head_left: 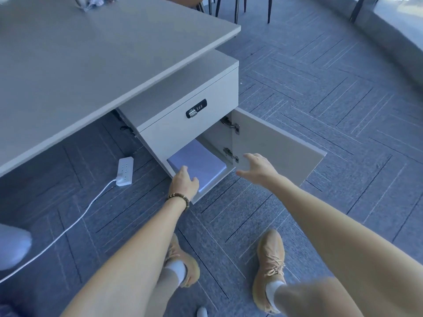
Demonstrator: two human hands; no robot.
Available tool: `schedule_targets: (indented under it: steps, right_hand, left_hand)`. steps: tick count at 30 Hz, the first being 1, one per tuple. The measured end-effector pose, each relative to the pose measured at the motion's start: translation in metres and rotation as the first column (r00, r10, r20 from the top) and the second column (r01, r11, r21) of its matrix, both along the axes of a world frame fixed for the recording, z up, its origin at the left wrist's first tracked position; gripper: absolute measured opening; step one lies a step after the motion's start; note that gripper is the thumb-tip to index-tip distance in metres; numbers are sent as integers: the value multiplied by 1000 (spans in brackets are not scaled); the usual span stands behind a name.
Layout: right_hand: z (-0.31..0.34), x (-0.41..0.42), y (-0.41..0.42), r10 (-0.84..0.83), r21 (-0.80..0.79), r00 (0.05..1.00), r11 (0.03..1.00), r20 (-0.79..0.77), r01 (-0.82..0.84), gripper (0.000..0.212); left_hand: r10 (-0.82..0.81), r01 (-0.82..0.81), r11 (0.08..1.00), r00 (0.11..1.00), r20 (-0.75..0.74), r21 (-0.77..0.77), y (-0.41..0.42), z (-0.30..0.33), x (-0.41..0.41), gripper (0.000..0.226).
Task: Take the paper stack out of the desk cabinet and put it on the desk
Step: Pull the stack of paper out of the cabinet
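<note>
A white paper stack (199, 164) lies flat on the floor of the desk cabinet (183, 129), under a drawer with a combination lock (196, 108). The cabinet door (274, 143) stands swung open to the right. My left hand (184, 183) reaches into the opening, and its fingers rest on the near left corner of the stack. My right hand (257, 168) hovers open in front of the door's inner face, just right of the stack, holding nothing. The grey desk (80, 53) top spreads above and to the left.
A white power strip (124, 171) with its cable lies on the carpet left of the cabinet. My two feet in tan shoes (271, 266) stand on the carpet below. Chair legs (238, 8) stand beyond the desk's far corner. Some clutter sits at the desk's far edge.
</note>
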State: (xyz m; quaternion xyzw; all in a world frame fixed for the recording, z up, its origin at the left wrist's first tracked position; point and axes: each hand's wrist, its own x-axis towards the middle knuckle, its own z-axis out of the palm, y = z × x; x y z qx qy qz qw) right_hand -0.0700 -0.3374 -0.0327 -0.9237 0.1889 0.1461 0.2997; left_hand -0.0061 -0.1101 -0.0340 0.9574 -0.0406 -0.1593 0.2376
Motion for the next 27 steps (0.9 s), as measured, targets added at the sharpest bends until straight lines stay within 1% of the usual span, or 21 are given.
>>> schedule_targets:
  steps: [3, 7, 10, 14, 18, 21, 23, 25, 27]
  right_hand:
    - [-34, 27, 5, -16, 35, 999, 999, -28, 17, 68]
    - [-98, 76, 7, -14, 65, 998, 998, -57, 18, 66]
    - [-148, 111, 5, -7, 71, 998, 997, -68, 12, 63]
    - [-216, 154, 1, 20, 60, 995, 998, -96, -14, 66]
    - [-277, 184, -5, 65, 64, 991, 996, -119, -57, 66]
    - [-308, 203, -8, 91, 61, 988, 995, -121, -84, 69]
    - [-327, 218, -8, 89, 51, 991, 995, -101, -84, 67]
    - [-343, 231, -6, 84, 42, 993, 996, -81, -80, 65]
    - [-356, 241, -4, 100, 41, 992, 994, -80, -97, 68]
  left_hand:
    - [0, 1, 1000, 998, -68, 24, -13, -40, 20, 43]
    - [-21, 29, 998, 991, -132, 61, -29, -104, 58, 33]
    - [-3, 15, 998, 984, -178, 67, -38, -153, 88, 35]
    - [98, -98, 995, 963, -252, 12, -46, -222, 126, 45]
    - [222, -242, 970, 919, -325, -21, -45, -273, 156, 51]
    - [327, -369, 929, 865, -381, -40, -43, -302, 172, 61]
    - [373, -428, 902, 834, -406, -51, -41, -321, 181, 67]
    - [413, -475, 878, 810, -416, -55, -40, -334, 186, 74]
    - [444, -504, 863, 793, -418, -40, -40, -346, 189, 78]
